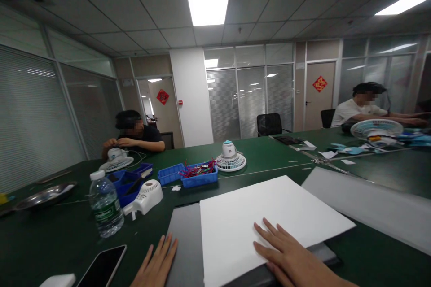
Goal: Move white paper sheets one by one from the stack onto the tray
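Observation:
A large white sheet (242, 215) lies at a slant in front of me, over a grey flat board or folder (185, 233) with dark edges. My right hand (286, 253) rests on the sheet's lower right part, its fingers spread. Flat at the left edge of the grey board is my left hand (158, 260), fingers stretched out and holding nothing. Left of that hand a smartphone (103, 267) with a dark screen lies on the table. Both wrists run out of the bottom of the view.
Around the green table (269, 168) stand a water bottle (106, 206), a white plastic housing (146, 197), blue bins (200, 179) with wires, a fan head (230, 159) and a metal tray (47, 195). Another pale sheet (367, 204) lies right. Two people sit across, at left and right.

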`<state>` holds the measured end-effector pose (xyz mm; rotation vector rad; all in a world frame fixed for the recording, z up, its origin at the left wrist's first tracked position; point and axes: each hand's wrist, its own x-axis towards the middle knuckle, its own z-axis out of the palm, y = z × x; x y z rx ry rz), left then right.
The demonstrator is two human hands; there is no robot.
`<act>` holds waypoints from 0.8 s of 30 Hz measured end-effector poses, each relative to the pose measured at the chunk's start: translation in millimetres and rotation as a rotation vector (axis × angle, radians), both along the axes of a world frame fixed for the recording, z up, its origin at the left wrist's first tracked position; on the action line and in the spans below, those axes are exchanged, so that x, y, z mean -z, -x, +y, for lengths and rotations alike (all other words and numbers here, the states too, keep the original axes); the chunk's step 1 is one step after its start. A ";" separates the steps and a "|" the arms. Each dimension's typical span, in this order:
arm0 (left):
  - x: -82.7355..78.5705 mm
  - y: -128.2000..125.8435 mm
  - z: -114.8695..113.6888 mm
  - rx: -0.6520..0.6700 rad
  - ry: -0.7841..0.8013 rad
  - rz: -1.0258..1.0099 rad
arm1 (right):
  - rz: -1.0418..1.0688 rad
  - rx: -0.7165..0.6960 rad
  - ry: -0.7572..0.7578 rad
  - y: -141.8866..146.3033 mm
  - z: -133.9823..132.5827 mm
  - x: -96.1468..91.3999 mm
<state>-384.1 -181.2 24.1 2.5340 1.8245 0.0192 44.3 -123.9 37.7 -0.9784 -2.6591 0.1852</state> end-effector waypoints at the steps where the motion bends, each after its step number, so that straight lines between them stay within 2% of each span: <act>1: 7.6 5.8 2.5 0.022 0.002 0.006 | -0.001 -0.014 0.011 5.3 -2.9 -1.5; 5: 44.4 32.1 15.8 0.080 -0.023 -0.010 | -0.118 -0.067 -0.057 25.0 -4.5 -1.2; 7: 58.8 42.4 21.2 0.096 -0.048 -0.043 | -0.173 -0.077 -0.170 37.6 -1.8 5.1; 9: 64.4 47.5 22.5 0.109 -0.055 -0.075 | -0.152 -0.082 -0.303 51.4 2.0 16.0; 11: 59.4 46.8 18.7 0.112 -0.051 -0.106 | -0.086 -0.085 -0.414 65.3 6.1 28.7; 13: 45.4 41.2 10.6 0.104 -0.043 -0.135 | -0.038 -0.081 -0.478 78.8 9.5 39.2; 18: 6.8 24.5 -10.2 0.072 -0.042 -0.170 | -0.055 -0.034 -0.486 109.6 10.8 45.2; 20: 0.9 22.0 -13.4 0.079 -0.031 -0.151 | -0.095 -0.019 -0.510 119.6 10.0 45.3; 24: -0.1 21.4 -13.5 0.077 -0.024 -0.120 | -0.085 -0.016 -0.571 133.3 10.0 55.7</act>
